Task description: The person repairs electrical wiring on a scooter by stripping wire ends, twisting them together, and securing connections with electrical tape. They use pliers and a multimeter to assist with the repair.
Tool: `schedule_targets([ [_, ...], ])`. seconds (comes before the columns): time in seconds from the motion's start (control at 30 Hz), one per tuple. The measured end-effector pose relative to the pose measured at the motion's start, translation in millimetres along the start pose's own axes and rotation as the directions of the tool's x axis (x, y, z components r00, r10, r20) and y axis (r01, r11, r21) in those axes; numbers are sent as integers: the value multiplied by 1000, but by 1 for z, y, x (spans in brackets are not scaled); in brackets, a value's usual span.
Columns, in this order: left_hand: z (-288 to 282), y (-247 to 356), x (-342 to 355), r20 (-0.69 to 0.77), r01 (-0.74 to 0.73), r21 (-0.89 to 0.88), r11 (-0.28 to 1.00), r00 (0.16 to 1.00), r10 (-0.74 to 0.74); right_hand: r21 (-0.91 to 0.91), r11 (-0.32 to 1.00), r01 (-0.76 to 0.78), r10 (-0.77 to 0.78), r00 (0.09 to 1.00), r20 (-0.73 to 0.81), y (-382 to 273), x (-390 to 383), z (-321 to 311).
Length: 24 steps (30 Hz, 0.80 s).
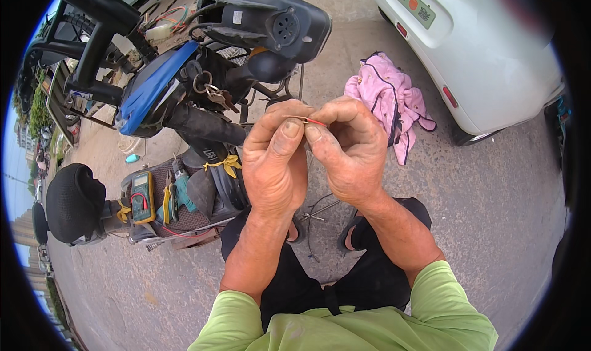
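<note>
A thin red wire (316, 122) runs between my fingertips, and its end near the left thumb looks bare and thin. My left hand (276, 160) is closed, pinching that end between thumb and forefinger. My right hand (352, 151) is closed too, gripping the red-covered part with thumb and fingertips. Both hands meet in front of me, tips touching or nearly so. What lies behind the curled fingers is hidden. Just left of the left hand is an electric scooter (148, 92) with blue trim, with a bunch of keys (212, 91) hanging on it.
A multimeter (142, 197), pliers (167, 204) and a teal drill (183, 185) lie on the scooter's footboard at left. A pink cloth (388, 95) lies on the ground ahead. At right stands a white car (480, 49). A dark cable (309, 237) lies between my feet.
</note>
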<state>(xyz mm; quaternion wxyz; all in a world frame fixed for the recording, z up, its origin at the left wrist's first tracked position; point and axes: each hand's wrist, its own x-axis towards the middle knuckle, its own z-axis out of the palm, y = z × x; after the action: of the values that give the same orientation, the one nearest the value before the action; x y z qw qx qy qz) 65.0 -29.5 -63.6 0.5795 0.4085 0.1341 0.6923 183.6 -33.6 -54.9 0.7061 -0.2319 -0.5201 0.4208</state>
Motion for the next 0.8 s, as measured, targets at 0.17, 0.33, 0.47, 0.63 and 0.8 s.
schedule_targets([
  [0.17,2,4,1,16,-52,41,998,999,51,19,999,25,-26,999,27,1,-1,0],
  [0.33,6,9,3,13,-41,47,998,999,40,147,989,-36,30,999,42,0,-3,1],
  [0.47,7,10,3,38,-72,90,993,997,69,237,967,-90,81,996,47,-4,-3,0],
  [0.63,5,9,4,40,-88,86,992,996,85,239,967,-90,82,996,44,-4,-3,3],
  [0.8,-3,5,4,79,-79,125,989,994,70,290,938,-189,181,982,55,-9,-3,2],
])
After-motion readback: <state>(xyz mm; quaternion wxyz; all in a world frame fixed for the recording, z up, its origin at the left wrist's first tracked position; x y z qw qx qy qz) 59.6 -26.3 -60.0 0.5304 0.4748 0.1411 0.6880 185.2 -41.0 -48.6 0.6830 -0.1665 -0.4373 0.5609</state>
